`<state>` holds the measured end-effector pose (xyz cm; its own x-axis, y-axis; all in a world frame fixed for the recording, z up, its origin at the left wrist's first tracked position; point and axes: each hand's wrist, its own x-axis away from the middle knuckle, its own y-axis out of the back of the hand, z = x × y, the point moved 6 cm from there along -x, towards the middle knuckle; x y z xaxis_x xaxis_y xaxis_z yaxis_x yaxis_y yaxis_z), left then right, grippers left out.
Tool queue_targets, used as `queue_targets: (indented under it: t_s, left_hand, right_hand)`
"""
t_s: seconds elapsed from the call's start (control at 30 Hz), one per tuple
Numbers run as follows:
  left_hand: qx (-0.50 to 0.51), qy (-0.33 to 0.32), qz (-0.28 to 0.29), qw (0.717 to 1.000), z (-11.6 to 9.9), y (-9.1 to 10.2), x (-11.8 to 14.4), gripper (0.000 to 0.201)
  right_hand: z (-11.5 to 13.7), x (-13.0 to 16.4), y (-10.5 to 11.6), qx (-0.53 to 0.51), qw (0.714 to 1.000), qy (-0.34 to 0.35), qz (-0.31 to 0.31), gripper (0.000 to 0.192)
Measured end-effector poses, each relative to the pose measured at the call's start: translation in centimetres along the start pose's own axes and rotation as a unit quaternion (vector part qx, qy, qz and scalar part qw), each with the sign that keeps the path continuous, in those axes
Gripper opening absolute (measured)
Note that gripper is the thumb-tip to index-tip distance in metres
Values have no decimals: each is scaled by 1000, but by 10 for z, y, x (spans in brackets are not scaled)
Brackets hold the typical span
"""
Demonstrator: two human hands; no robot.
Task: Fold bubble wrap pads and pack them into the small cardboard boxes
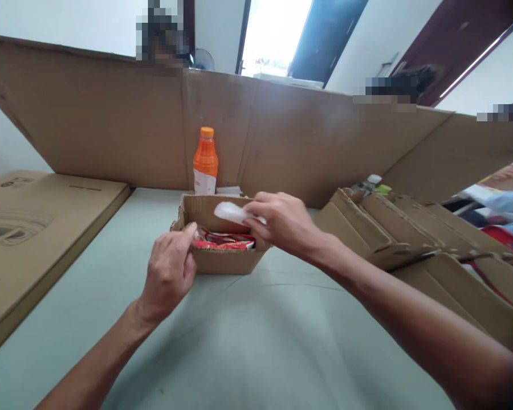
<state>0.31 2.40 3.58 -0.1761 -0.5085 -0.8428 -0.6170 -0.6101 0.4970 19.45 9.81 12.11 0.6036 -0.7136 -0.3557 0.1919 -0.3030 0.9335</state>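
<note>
A small open cardboard box [224, 263] stands on the table in front of me. Red printed packets [228, 243] lie inside it. My left hand [170, 267] is closed at the box's front left corner, fingertips at the rim. Above the box's right side, my right hand [280, 221] pinches a whitish, translucent piece with a rounded end [231, 212]; it may be thin plastic, but blur hides its exact kind. The piece hangs over the packets, its other end covered by my fingers.
Behind the box stand an orange bottle [206, 162] and a low white stack [228, 191], against a tall cardboard partition [294, 131]. A large flat carton [47, 228] lies left. Several open cardboard boxes [410, 228] line the right. People are partly visible beyond the partition.
</note>
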Motion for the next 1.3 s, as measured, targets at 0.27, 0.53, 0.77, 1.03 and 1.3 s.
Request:
queue_targets:
  t_s: [0.27,0.53,0.77,1.03,1.3]
  left_hand:
    - [18,-2,-1,1000,-3,-5,16,80]
    - [92,253,-49,962,57,3,48,78]
    - [298,481,60,822,97,-45,104,51]
    - [342,455,94,817,18,-87,76,56]
    - [425,363,275,782,-101,-116,100,46]
  right_hand:
    - [26,-77,-140,-30,977,53,206,12]
    - [-73,20,-34,-152,982,-98,-51,19]
    - [-40,123,-117,-328,916,-227,34,71]
    - [-38,173,-113,-295,895,-333,-22,41]
    - [-24,395,-50,-192,878,-424,-112,62]
